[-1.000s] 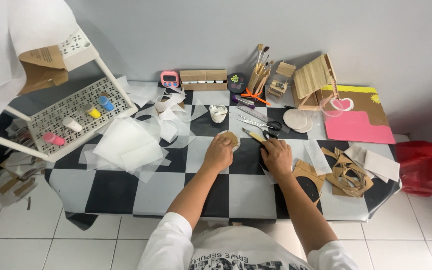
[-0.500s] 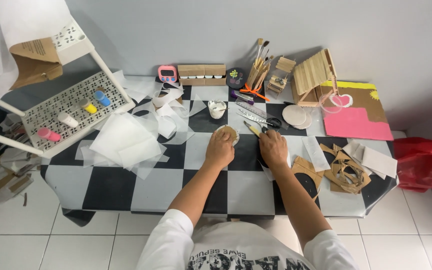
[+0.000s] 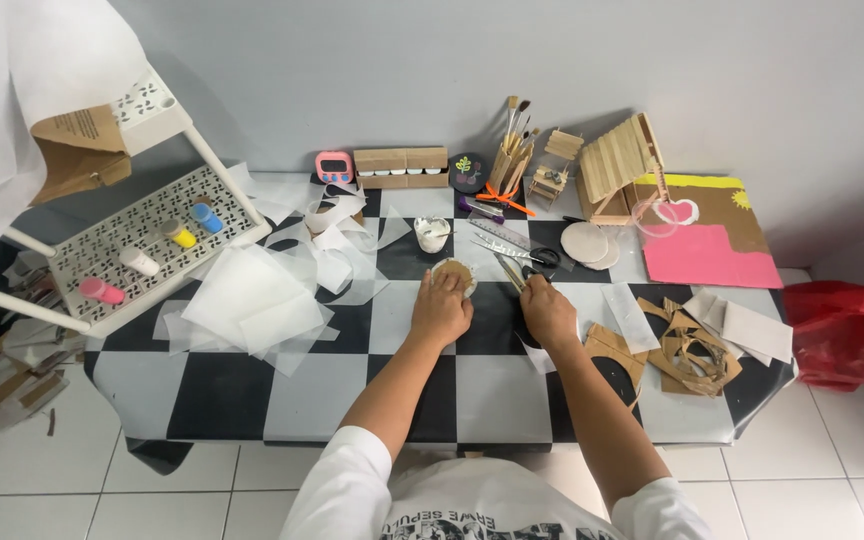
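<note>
My left hand point(image 3: 441, 311) rests on the checkered table point(image 3: 282, 390), fingers closed on a round brown cardboard disc point(image 3: 455, 271) that lies flat. My right hand point(image 3: 548, 311) is just to its right, gripping a thin flat wooden stick point(image 3: 508, 270) whose tip points up and to the left, toward the disc. Black-handled scissors point(image 3: 542, 258) and a metal ruler point(image 3: 497, 234) lie just beyond both hands. A small white cup point(image 3: 433, 234) stands behind the disc.
Sheets of white paper point(image 3: 252, 300) cover the left of the table. A white rack point(image 3: 122, 250) with small paint bottles stands at far left. At the back: a brush holder point(image 3: 508, 160), a wooden stick house point(image 3: 620, 165), a pink timer point(image 3: 334, 166). Cardboard scraps point(image 3: 692, 345) lie right; red bag point(image 3: 847, 330) on the floor.
Both hands stay on the disc and the stick with only slight shifts. The view has tilted a little, so the table sits slightly lower in the frame.
</note>
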